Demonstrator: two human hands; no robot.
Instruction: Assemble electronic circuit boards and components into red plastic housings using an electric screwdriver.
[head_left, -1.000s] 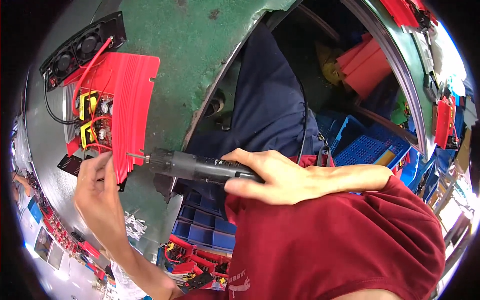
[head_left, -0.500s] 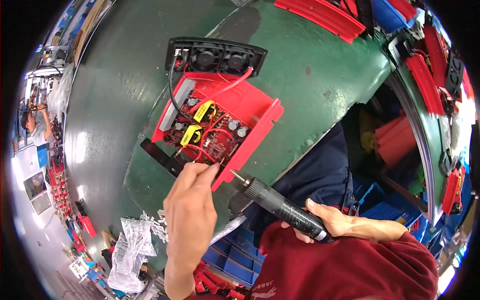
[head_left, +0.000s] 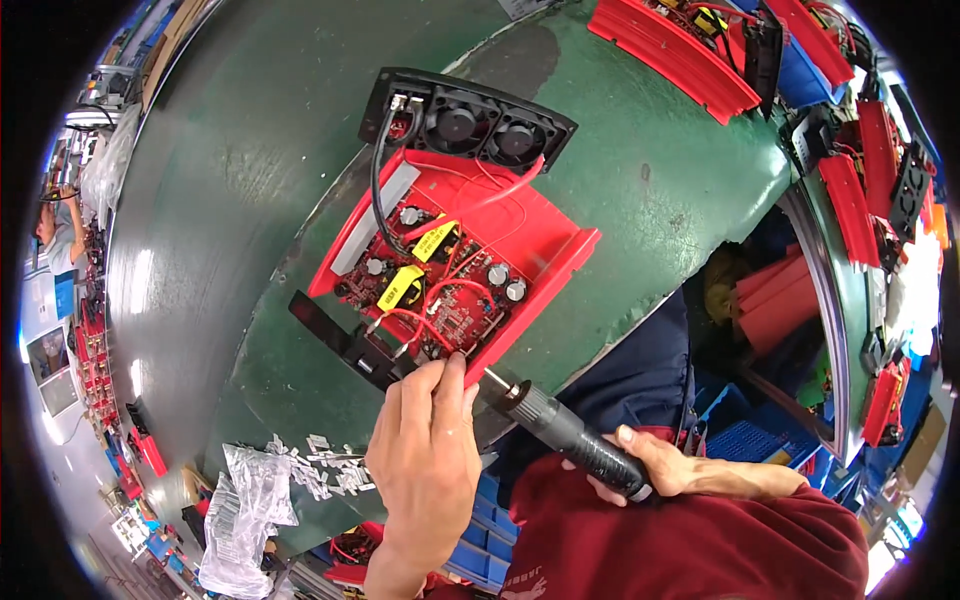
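A red metal case (head_left: 535,305) lies open on the green bench, with a red circuit board (head_left: 455,315) inside. Yellow-wrapped transformers, capacitors and looped wires crowd the board. At its far end a black panel with two fans (head_left: 455,125) hangs on by wires; another black end panel (head_left: 335,325) lies along the near end. My left hand (head_left: 425,450) has its fingers pressed together at the near corner of the case; what they pinch is hidden. In my right hand (head_left: 650,465) is a black electric screwdriver (head_left: 570,430), its bit pointing at that corner, close to my left fingers.
Small pale pieces (head_left: 330,470) lie scattered beside a clear plastic bag (head_left: 240,520) at left. More red cases (head_left: 675,60) and a blue bin (head_left: 805,75) stand at the far right. Blue trays (head_left: 485,540) sit below the bench edge. A co-worker (head_left: 62,235) is at far left.
The case and fan panel appear farther right in the picture, as the view has shifted. My left fingers now cover more of the case's near corner. The screwdriver stays in my right hand.
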